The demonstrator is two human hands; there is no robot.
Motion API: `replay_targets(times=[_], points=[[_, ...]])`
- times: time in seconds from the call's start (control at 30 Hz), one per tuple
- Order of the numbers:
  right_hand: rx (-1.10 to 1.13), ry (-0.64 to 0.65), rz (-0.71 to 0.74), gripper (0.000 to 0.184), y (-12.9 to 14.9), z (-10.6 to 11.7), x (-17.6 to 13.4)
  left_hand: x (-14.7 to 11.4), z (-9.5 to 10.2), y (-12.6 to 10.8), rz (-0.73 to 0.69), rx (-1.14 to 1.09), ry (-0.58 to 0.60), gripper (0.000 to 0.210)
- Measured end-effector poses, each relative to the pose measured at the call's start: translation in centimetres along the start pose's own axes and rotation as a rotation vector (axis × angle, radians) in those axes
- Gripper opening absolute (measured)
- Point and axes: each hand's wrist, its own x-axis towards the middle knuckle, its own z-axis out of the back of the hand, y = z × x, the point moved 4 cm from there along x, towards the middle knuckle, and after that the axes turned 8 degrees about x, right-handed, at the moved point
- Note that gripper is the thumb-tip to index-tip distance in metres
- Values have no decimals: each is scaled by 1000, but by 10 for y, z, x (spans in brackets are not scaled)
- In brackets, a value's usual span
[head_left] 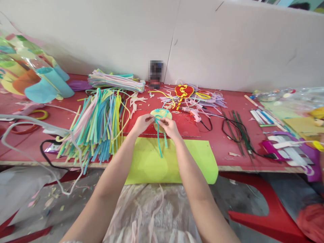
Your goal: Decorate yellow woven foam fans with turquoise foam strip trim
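In the head view my left hand (144,123) and my right hand (169,127) meet over a round pale-yellow craft piece (165,114) with teal loops on its face. Both pinch a teal pipe cleaner (159,143), whose free end hangs down toward me. The exact grip is partly hidden behind the fingers. A light-green wrapped stem (165,141) reaches down from the round piece. Beneath it lie a red board (188,125) and a yellow-green sheet (199,158) that droops over the table edge.
Bundled pipe cleaners (101,128) are piled at left, with more (116,82) behind. A red-and-yellow round piece (184,91) lies at the back. To the right are a pink glue gun (193,114), its black cable (224,126) and a purple-and-white device (280,148). A white cable (76,145) loops at left.
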Motion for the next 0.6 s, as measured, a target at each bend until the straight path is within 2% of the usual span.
replay_targets(times=[0.13, 0.33, 0.6], points=[[-22, -12, 14, 36, 0, 1, 0, -1, -1, -2, -9, 21, -5, 25], [-44, -32, 41, 35, 1, -1, 0, -4, 1, -9, -20, 52, -74, 21], [-53, -52, 46, 35, 1, -2, -1, -6, -2, -11, 36, 76, -179, 17]])
